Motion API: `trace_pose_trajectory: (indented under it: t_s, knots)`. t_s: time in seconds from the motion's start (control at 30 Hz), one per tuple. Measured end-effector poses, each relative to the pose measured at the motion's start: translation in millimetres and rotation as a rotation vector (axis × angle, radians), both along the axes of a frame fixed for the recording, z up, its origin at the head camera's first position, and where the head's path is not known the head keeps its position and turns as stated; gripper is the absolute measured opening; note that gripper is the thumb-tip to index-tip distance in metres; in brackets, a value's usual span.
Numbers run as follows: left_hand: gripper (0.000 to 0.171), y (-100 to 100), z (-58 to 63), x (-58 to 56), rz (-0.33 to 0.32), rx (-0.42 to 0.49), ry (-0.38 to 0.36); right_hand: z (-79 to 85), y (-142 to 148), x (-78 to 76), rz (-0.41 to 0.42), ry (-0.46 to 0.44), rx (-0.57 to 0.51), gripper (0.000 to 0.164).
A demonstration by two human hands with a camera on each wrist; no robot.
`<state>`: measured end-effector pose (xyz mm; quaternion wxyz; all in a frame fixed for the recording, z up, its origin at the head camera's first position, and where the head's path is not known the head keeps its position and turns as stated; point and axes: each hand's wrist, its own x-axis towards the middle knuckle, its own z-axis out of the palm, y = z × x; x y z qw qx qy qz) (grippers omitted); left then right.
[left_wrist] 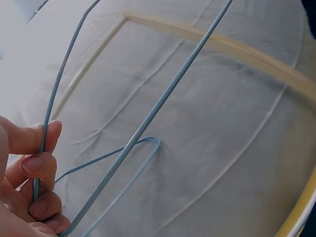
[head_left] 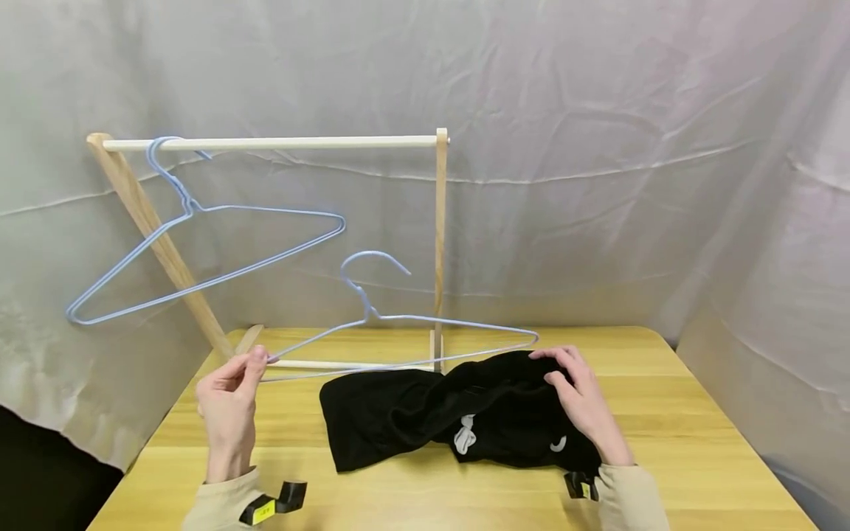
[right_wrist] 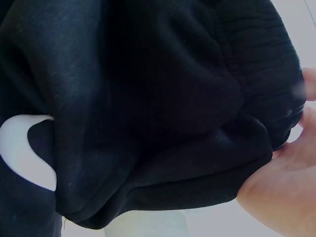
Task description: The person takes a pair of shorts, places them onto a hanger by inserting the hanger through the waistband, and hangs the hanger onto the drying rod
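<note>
My left hand (head_left: 229, 409) pinches one end of a light blue wire hanger (head_left: 368, 313), its hook pointing up. In the left wrist view the thumb and fingers close round the hanger's wire (left_wrist: 148, 120) near its corner. At right, my right hand (head_left: 586, 409) grips the edge of black pants (head_left: 398, 420) with white prints, bunched on the table. The right wrist view shows the gathered elastic waistband (right_wrist: 261, 64) between thumb and fingers. The hanger's far end passes over the top of the pants in the head view.
Behind stands a clothes rack with a white rail (head_left: 285, 142) and wooden posts (head_left: 440, 236). Light blue hangers (head_left: 181, 190) hang together at the rail's left part. The wooden table (head_left: 690, 442) ends at a grey curtain (head_left: 598, 184) at the back and sides.
</note>
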<state>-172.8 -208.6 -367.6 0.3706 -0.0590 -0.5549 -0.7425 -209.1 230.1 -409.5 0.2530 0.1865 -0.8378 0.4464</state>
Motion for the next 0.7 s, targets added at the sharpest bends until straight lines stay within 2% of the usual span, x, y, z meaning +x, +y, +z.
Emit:
trace_pose_trajectory:
  t_s: [0.2,0.37,0.53,0.7]
  knots:
    - [0.022,7.1,-3.7,-4.0,0.035,-0.11,-0.129,3.6,-1.6,4.4,0.059,0.041,-0.122,0.036]
    - [0.018,12.6,-5.9,-5.9,0.034,-0.192,-0.212,9.8,-3.1,11.6,0.088,-0.002,-0.249,0.031]
    - [0.016,15.4,-5.8,-6.7,0.039,-0.247,-0.261,17.8,-5.1,16.1,0.036,-0.086,-0.364,0.028]
    - [0.014,18.6,-8.4,-8.8,0.028,-0.295,-0.265,23.0,-8.8,20.1,-0.051,-0.132,-0.41,0.03]
